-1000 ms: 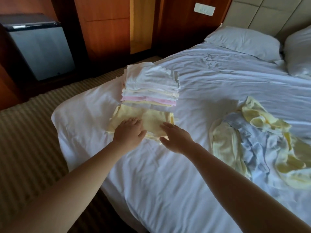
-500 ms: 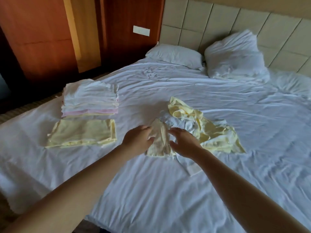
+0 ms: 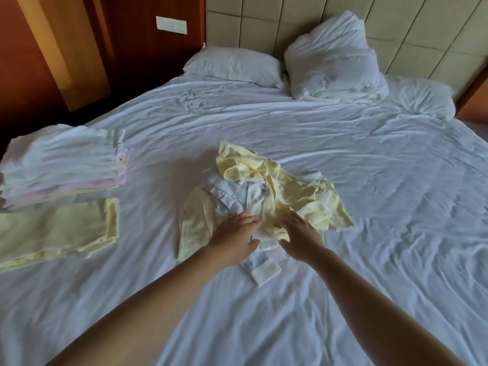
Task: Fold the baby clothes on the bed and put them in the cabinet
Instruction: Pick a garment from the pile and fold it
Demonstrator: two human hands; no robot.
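View from a head-worn camera looking down at a wide bed (image 3: 343, 159) covered by a wrinkled white sheet. Two bare forearms reach in from the bottom edge toward a loose heap of unfolded baby clothes (image 3: 266, 196) lying near the middle of the bed. The heap is a crumpled yellow garment (image 3: 287, 186) on top, a white garment (image 3: 245, 199) under it, and a pale yellow piece (image 3: 195, 223) spread flat on its left side; a white cuff (image 3: 265, 270) sticks out at the near edge, between the wrists. The left hand (image 3: 235, 235) rests on the white garment with its fingers lightly curved and its thumb spread apart, cloth lying between them; whether its grip has closed on the fabric cannot be told. The right hand (image 3: 301, 237) lies just beside it on the near edge of the yellow garment, fingers straight and thumb held out, its grip slack and holding nothing. Well to the left, at the bed's edge, stands a neat stack of folded clothes (image 3: 66, 165) in white, pink and pale yellow, and directly in front of it lies a single folded yellow garment (image 3: 58, 231). At the head of the bed sit white pillows (image 3: 330, 64) against a padded beige headboard (image 3: 396, 19). Reddish wooden panelling (image 3: 31, 62) with a white switch plate (image 3: 171, 25) fills the upper left.
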